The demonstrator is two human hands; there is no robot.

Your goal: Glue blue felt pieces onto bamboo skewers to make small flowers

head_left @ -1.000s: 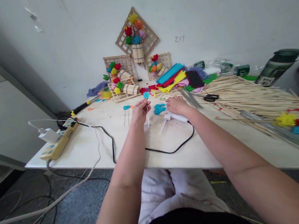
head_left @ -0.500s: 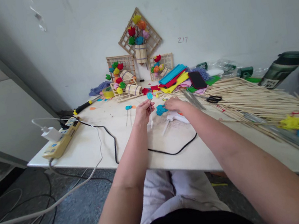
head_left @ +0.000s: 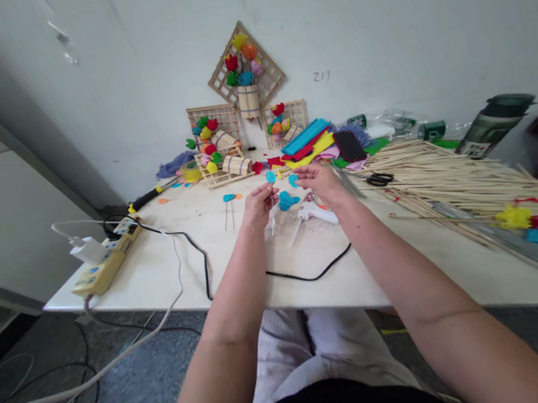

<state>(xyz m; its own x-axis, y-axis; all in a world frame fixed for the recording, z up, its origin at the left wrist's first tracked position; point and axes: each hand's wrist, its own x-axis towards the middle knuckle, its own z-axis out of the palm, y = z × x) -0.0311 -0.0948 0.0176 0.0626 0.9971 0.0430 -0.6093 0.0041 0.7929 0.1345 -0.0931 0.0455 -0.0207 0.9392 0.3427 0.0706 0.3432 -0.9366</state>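
My left hand (head_left: pixel 262 204) pinches a thin wire stem that carries a round blue felt piece (head_left: pixel 271 177) at its top; the wire's lower end hangs below my fingers. To its right, my right hand (head_left: pixel 319 182) holds another blue felt piece (head_left: pixel 293 181) between thumb and fingertips, a short gap away from the first. Beneath my right hand lies a small pile of blue felt pieces (head_left: pixel 288 200). Just below that pile, a white glue gun (head_left: pixel 316 213) lies on its side, nozzle to the lower left. Left of my hands lie wire stems with blue tops (head_left: pixel 229 198).
A yellow power strip (head_left: pixel 105 256) and black cord are at left. Stick lattices with felt flowers (head_left: pixel 218 131) stand at the back. Felt sheets (head_left: pixel 308 140), a phone (head_left: pixel 349 146), black scissors (head_left: pixel 379 179), many thin sticks (head_left: pixel 447 178) and a dark green bottle (head_left: pixel 495 125) occupy the right.
My right hand has lifted a blue felt piece off the pile and brought it up beside the stem. My left hand keeps its pinch. The view has shifted slightly.
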